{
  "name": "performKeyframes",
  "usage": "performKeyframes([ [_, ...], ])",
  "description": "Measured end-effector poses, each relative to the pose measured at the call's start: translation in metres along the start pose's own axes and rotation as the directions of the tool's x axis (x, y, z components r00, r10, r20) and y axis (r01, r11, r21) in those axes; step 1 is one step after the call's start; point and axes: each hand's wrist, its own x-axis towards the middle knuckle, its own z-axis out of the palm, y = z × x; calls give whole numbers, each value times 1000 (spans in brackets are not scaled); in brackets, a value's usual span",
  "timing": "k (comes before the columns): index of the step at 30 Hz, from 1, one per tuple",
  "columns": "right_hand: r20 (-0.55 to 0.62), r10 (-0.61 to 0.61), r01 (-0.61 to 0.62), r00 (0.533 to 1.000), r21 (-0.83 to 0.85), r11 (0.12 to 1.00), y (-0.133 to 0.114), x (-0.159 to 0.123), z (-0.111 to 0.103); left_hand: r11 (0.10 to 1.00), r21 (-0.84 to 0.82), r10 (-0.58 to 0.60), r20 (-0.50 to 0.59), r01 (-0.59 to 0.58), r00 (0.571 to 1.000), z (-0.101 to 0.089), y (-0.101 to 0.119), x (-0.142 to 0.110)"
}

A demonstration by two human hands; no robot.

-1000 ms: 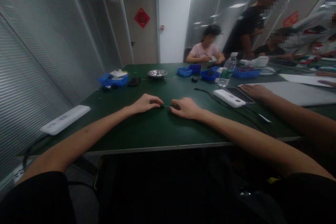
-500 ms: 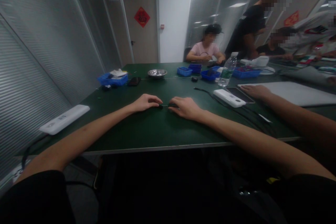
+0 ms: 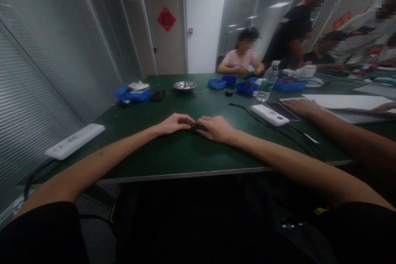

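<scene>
Above the green table (image 3: 173, 152), my left hand (image 3: 175, 123) and my right hand (image 3: 216, 128) meet with their fingertips almost touching. Between them is a small dark slender object (image 3: 194, 127), its kind too small and blurred to make out. Thumb and fingers of my left hand pinch its left end. My right hand curls around the right part, palm down, hiding much of it.
A white power bank-like device (image 3: 269, 115) with cables lies right of my hands, beside a phone (image 3: 283, 111) and a water bottle (image 3: 268, 82). Another white device (image 3: 76, 141) is at left. Farther back are a metal bowl (image 3: 185, 86) and blue trays (image 3: 133, 93). A co-worker's hand (image 3: 301, 107) rests at right.
My hands have come together. The gap with a thin shiny rod between the two dark pieces has closed. At right, the white sheet by the co-worker has shifted.
</scene>
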Motion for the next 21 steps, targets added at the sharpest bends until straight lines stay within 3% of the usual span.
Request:
performKeyframes([
  [7, 7, 0, 0, 1000, 23, 1000, 0, -1, -2, 999, 21, 32, 13, -32, 999, 3, 2, 0],
  [14, -49, 103, -98, 993, 90, 991, 5, 1, -1, 999, -8, 39, 28, -39, 999, 1, -5, 2],
  [21, -71, 75, -66, 995, 114, 991, 7, -1, -4, 999, -7, 49, 18, -49, 999, 2, -3, 2],
])
